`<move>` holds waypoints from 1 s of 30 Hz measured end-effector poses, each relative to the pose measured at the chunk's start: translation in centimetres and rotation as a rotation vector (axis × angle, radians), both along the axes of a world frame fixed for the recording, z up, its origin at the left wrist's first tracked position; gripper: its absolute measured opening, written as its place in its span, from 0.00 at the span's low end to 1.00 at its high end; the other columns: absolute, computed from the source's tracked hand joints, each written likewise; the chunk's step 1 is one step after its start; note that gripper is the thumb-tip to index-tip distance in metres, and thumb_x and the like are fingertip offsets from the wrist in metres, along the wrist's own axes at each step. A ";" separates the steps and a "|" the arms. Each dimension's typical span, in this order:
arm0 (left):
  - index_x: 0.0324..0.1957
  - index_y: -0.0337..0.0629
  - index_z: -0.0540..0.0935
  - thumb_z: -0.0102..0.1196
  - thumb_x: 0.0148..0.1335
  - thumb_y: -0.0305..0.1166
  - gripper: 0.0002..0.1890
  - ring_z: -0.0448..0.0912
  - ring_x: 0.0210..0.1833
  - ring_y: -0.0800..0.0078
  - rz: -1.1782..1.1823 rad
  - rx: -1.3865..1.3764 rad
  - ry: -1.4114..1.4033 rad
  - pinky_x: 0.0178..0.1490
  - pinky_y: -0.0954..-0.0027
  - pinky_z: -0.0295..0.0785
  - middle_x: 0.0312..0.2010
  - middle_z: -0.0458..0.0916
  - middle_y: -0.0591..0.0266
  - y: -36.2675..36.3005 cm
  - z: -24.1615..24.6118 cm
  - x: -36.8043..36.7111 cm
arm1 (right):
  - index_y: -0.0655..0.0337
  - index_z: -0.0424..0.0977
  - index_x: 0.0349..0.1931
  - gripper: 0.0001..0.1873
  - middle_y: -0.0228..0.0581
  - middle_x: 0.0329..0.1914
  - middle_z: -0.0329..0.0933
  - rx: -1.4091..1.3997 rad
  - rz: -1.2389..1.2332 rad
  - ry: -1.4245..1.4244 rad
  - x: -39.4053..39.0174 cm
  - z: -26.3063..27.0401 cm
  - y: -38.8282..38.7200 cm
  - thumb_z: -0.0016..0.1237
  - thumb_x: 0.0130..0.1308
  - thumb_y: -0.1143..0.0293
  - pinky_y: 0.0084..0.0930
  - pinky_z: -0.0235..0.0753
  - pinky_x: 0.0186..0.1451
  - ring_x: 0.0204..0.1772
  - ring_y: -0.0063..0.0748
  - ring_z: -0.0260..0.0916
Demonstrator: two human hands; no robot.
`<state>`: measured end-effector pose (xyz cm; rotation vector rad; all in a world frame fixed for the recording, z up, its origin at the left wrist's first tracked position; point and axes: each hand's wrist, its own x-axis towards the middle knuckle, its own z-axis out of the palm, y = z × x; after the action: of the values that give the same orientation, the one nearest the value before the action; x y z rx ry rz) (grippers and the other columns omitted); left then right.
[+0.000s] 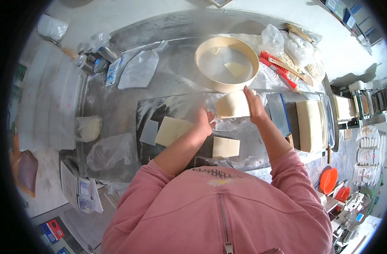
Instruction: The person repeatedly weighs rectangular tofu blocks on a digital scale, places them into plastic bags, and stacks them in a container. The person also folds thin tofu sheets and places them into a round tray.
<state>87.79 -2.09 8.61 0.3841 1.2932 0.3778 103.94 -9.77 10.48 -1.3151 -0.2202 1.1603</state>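
Note:
A pale block of dough sheets (233,105) lies on the dark, floured board (244,130) before me. My right hand (255,105) is laid flat along the block's right side, fingers pointing away from me. To the block's left, my left hand (207,122) is held apart from it, fingers spread and nothing in them; haze blurs this area. Under my left forearm is a larger pale dough sheet (172,129), partly covered, beside a translucent scraper sheet (149,132). A smaller squarish dough piece (226,147) sits nearer my body.
Behind the block stands a round wooden sieve (227,85) with dough scraps (236,69) inside. Right of it lie a red brush (277,65) and a wooden spatula (291,70). A blue-edged blade (279,112) and long dough block (308,127) are rightward; plastic bags (112,152) lie left.

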 end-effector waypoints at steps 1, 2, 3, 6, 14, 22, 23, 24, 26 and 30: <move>0.61 0.37 0.63 0.41 0.59 0.63 0.40 0.67 0.58 0.57 -0.039 -0.066 -0.166 0.61 0.51 0.59 0.56 0.67 0.52 -0.1 0.2 0.1 | 0.67 0.72 0.40 0.22 0.47 0.34 0.79 -0.127 0.096 -0.414 -0.3 -0.1 0.0 0.48 0.62 0.53 0.33 0.76 0.39 0.36 0.40 0.78; 0.61 0.38 0.63 0.40 0.59 0.64 0.40 0.68 0.58 0.58 -0.040 -0.114 -0.301 0.60 0.51 0.60 0.56 0.68 0.53 -0.2 0.4 0.5 | 0.65 0.72 0.38 0.22 0.52 0.34 0.78 -0.094 0.191 -0.860 -0.6 0.0 -0.2 0.49 0.60 0.52 0.35 0.75 0.39 0.37 0.46 0.78; 0.60 0.38 0.64 0.40 0.58 0.64 0.40 0.68 0.58 0.59 -0.048 -0.158 -0.446 0.60 0.52 0.62 0.56 0.68 0.53 -0.3 0.6 0.7 | 0.63 0.71 0.37 0.21 0.56 0.34 0.78 -0.173 0.267 -1.253 -1.3 0.1 -0.2 0.50 0.59 0.51 0.38 0.74 0.40 0.38 0.52 0.77; 0.59 0.40 0.65 0.34 0.60 0.64 0.39 0.71 0.55 0.59 -0.107 -0.206 -0.734 0.59 0.58 0.66 0.53 0.71 0.54 -1.1 0.9 1.5 | 0.67 0.71 0.40 0.24 0.50 0.33 0.77 -0.081 0.261 -0.622 -2.3 0.4 -0.3 0.49 0.60 0.50 0.34 0.74 0.40 0.38 0.43 0.77; 0.61 0.38 0.58 0.36 0.61 0.61 0.38 0.69 0.58 0.57 -0.025 -0.245 -0.892 0.59 0.56 0.66 0.55 0.67 0.53 -1.6 1.0 1.9 | 0.66 0.72 0.39 0.21 0.39 0.32 0.77 0.100 0.287 -0.392 -1.3 -0.6 -0.1 0.49 0.61 0.53 0.30 0.76 0.40 0.35 0.37 0.77; 0.58 0.38 0.66 0.33 0.59 0.62 0.38 0.69 0.58 0.54 0.065 -0.270 -0.715 0.60 0.54 0.64 0.56 0.69 0.50 -1.6 1.8 2.0 | 0.64 0.72 0.44 0.22 0.36 0.35 0.76 0.028 0.253 -0.021 -2.0 1.5 -0.2 0.45 0.65 0.51 0.23 0.73 0.39 0.35 0.25 0.74; 0.61 0.39 0.62 0.36 0.59 0.62 0.39 0.69 0.58 0.54 0.060 -0.214 -0.730 0.60 0.52 0.63 0.57 0.68 0.51 -1.6 2.1 2.0 | 0.64 0.72 0.45 0.23 0.39 0.34 0.76 0.029 0.227 0.032 -2.1 1.8 -0.1 0.45 0.65 0.51 0.26 0.74 0.37 0.33 0.30 0.75; 0.62 0.39 0.60 0.38 0.58 0.62 0.41 0.68 0.59 0.55 0.047 -0.083 -0.608 0.61 0.52 0.63 0.59 0.65 0.51 -1.8 2.4 2.1 | 0.63 0.71 0.43 0.23 0.42 0.32 0.77 0.145 0.330 -0.872 -2.1 1.9 -0.1 0.45 0.64 0.50 0.29 0.74 0.36 0.32 0.35 0.75; 0.67 0.42 0.52 0.44 0.54 0.64 0.46 0.61 0.64 0.60 -0.004 -0.038 -0.444 0.63 0.52 0.56 0.66 0.54 0.54 -2.1 3.0 1.9 | 0.62 0.70 0.37 0.25 0.49 0.28 0.76 -0.554 0.490 -1.438 -2.0 1.7 -0.1 0.46 0.60 0.45 0.39 0.75 0.34 0.32 0.48 0.76; 0.68 0.47 0.50 0.45 0.53 0.65 0.48 0.52 0.68 0.59 0.014 0.129 -0.255 0.65 0.49 0.44 0.68 0.49 0.53 -2.2 3.0 1.1 | 0.63 0.68 0.37 0.30 0.51 0.30 0.77 -0.599 0.464 -1.704 -1.5 -0.5 -0.6 0.42 0.59 0.40 0.44 0.75 0.37 0.35 0.50 0.77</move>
<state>88.90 -4.33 11.64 0.4212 1.0261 0.5071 102.44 -10.39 9.97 -2.6062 -1.5367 0.0968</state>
